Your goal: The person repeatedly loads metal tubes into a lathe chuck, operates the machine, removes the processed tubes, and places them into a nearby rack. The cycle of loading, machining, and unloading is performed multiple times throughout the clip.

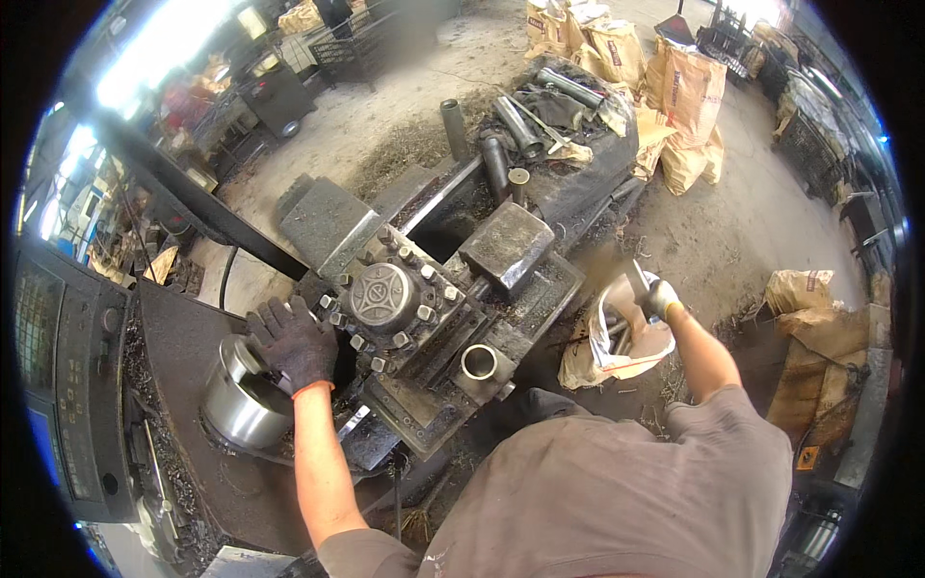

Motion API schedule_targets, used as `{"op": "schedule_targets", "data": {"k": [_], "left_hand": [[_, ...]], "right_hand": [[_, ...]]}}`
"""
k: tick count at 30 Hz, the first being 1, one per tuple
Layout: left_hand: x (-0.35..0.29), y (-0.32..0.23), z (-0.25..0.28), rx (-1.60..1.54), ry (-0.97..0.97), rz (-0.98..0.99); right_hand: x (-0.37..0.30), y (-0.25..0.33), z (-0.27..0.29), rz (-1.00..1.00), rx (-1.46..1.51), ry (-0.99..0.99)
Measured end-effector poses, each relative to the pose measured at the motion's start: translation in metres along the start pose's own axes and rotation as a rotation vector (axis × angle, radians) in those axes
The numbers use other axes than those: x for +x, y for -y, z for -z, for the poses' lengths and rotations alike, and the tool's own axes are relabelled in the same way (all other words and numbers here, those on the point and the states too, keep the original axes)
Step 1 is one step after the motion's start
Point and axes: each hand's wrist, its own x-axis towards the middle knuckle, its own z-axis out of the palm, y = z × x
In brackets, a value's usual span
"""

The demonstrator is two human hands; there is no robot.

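Note:
My left hand (297, 342), in a dark glove with an orange cuff, has its fingers spread. It lies against the side of the lathe's square tool post (381, 297), beside a shiny steel cylinder (246, 405). Out to the right, my right hand (662, 299), in a pale glove, is closed round a short grey metal piece (637, 277). This piece sticks up over the mouth of an open white-lined sack (588, 361). Several metal tube pieces (621, 332) show inside the sack. My right fingers are partly hidden.
A control panel (72, 376) stands at the left. Metal tubes (518, 127) and dark rags lie on the machine's far end. Full paper sacks (692, 101) stand beyond it at the back right. Metal shavings litter the machine and floor. Brown cardboard (814, 361) lies at the right.

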Motion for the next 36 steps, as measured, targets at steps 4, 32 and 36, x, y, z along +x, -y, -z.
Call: {"op": "schedule_targets", "data": {"k": [4,32,36], "left_hand": [[-0.012,0.014,0.014,-0.019,-0.013,-0.126],[-0.461,0.101,-0.050,-1.763,-0.926,1.821],[-0.467,0.113,-0.041,-1.823,-0.872,1.888]], "right_hand": [[-0.029,0.078,0.028,0.506,0.378,0.065],[0.031,0.588,-0.045,1.653,-0.615,0.552],[0.008,0.610,-0.070,1.306,-0.751,0.675]]}}
